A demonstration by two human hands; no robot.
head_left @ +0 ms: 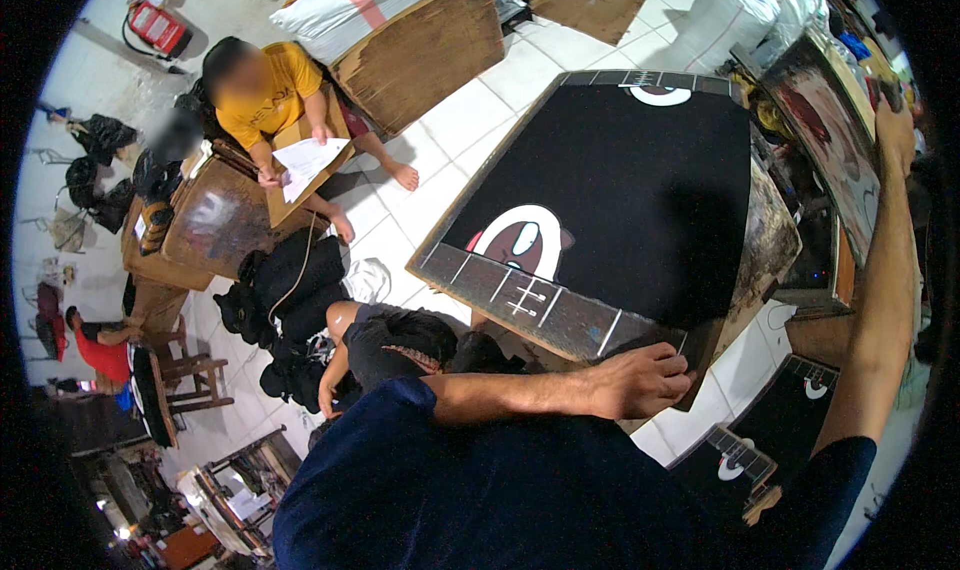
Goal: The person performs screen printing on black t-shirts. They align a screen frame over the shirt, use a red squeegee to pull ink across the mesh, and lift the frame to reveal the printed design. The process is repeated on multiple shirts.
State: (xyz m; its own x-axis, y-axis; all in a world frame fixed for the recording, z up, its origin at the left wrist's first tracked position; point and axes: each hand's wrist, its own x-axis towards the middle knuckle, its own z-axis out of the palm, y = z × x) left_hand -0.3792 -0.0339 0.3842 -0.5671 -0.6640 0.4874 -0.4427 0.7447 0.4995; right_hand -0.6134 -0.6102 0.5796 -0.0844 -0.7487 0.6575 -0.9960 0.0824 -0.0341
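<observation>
In front of me lies a long board (pixel 560 322) with a dark, white-marked end strip, covered by black fabric (pixel 640 170). The fabric bears a round white, brown and pink print (pixel 522 242) near its front end and a similar one at the far end. My left hand (pixel 645 380) rests at the board's near right corner with its fingers curled; what they pinch, if anything, is hidden. My right arm reaches far right, where my right hand (pixel 895 135) is closed on the edge of a tilted, wood-framed printing screen (pixel 830 140) with red and pale smears.
A second printed black board (pixel 770 420) is low at the right. On the left, a seated person in yellow (pixel 270 100) holds papers; another person (pixel 400 345) crouches beside black cloth heaps (pixel 295 280). White sacks (pixel 725 20) and a brown wooden panel (pixel 420 55) stand behind.
</observation>
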